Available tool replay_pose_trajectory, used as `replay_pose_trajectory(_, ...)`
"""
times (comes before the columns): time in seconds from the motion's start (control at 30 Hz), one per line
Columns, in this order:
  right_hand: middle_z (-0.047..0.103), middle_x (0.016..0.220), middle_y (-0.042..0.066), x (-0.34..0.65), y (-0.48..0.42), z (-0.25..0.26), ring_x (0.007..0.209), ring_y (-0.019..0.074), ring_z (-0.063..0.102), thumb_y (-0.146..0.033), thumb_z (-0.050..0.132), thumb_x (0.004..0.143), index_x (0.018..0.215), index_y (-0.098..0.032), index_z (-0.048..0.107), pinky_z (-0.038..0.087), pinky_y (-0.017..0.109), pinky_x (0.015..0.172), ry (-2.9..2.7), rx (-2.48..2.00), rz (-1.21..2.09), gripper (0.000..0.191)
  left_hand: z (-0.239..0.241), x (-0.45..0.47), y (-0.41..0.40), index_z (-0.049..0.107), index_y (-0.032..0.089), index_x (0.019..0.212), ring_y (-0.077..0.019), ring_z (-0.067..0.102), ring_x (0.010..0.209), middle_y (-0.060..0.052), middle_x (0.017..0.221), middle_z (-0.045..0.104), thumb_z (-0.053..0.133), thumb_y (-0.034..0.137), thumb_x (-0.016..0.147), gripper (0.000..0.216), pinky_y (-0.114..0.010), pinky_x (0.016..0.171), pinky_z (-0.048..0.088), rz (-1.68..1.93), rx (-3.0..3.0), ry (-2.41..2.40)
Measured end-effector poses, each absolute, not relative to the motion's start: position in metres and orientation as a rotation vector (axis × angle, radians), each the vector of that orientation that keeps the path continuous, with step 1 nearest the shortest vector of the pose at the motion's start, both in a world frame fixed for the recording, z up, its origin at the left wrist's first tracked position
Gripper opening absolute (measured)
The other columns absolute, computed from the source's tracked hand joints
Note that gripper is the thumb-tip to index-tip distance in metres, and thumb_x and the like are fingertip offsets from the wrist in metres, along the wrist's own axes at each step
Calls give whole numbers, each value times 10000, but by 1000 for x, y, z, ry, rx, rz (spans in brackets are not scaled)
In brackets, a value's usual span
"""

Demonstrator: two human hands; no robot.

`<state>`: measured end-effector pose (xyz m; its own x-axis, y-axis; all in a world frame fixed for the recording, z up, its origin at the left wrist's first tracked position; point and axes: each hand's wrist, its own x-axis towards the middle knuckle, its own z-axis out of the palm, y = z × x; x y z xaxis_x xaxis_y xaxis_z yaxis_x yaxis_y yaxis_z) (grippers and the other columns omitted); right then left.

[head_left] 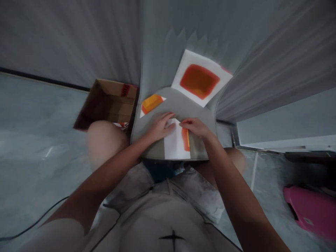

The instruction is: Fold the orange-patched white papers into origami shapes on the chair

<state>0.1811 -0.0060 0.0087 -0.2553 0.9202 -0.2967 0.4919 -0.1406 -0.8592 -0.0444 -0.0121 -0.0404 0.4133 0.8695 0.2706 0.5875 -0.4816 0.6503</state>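
A: Take the creased, rectangular white paper with an orange-red patch (171,143) as clock centre. What's leftmost?
B: At ten o'clock, an open brown cardboard box (114,86) with red tape (125,90) on its far wall. Nearer, between ten and eleven, a small orange-and-white paper piece (152,103) lies on the grey padded chair seat (172,99).
A: The left hand (160,126)?
B: At ten, palm down, thumb spread from the fingers. The thumb rests on the paper's left panel; the fingers reach past its upper edge.
A: Which way does the creased paper point?
B: It's near the seat's front edge, long axis and crease running twelve to six. The patch is on the right panel.
A: And the right hand (196,127)?
B: At two o'clock, thumb and fingertips drawn together, pinching the top right corner.
A: Farther right?
B: At one, a large white square paper with a dark orange middle (200,81), towards the backrest (162,56). At four, a pink object (312,210), partly out of view.
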Motion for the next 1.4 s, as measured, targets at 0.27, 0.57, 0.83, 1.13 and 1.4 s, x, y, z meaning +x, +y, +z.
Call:
replay_pose_trajectory(0.27, 681, 743, -7, 172, -12, 44, 678, 137, 557, -497, 757, 779, 821, -204, 757, 421, 265, 625, -2010, -1488, 1418, 296, -17, -62, -4, 797, 182, 959, -165, 657, 789, -31, 893, 772, 616, 497, 971, 363, -269, 703, 463, 679, 1911, 897)
replay_pose_trajectory(0.57, 743, 788, 0, 185, -3, 40, 711, 161, 628, -499, 715, 828, 841, -214, 798, 478, 281, 668, -2202, -1460, 1480, 296, -18, -67, -4, 812, 179, 897, -119, 519, 638, 14, 699, 663, 650, 524, 928, 382, -245, 595, 359, 533, 1829, 841)
replay_pose_trajectory(0.83, 781, 890, 14, 180, -7, 55, 777, 166, 648, -421, 691, 849, 970, -200, 823, 499, 272, 712, -2281, -1375, 1662, 284, -10, -73, -7, 826, 166, 959, -112, 485, 610, 20, 678, 637, 624, 530, 938, 417, -233, 556, 310, 366, 1763, 765)
replay_pose_trajectory(1.13, 798, 938, 22, 165, -13, 70, 849, 204, 702, -227, 661, 889, 961, -243, 822, 528, 318, 808, -2479, -1370, 869, 177, -19, -63, -24, 821, 183, 916, -176, 652, 756, -38, 874, 795, 716, 465, 864, 305, -266, 687, 458, 573, 1642, 876)
replay_pose_trajectory(1.4, 676, 1322, 135, 176, -127, 13, 1223, 288, 651, -305, 582, 1028, 1398, -246, 646, 554, 463, 1054, -2107, -1306, 373, 380, -34, -50, -62, 699, 181, 916, -152, 633, 632, -8, 703, 697, 781, 457, 798, 311, -252, 594, 471, 981, 1079, 1219)
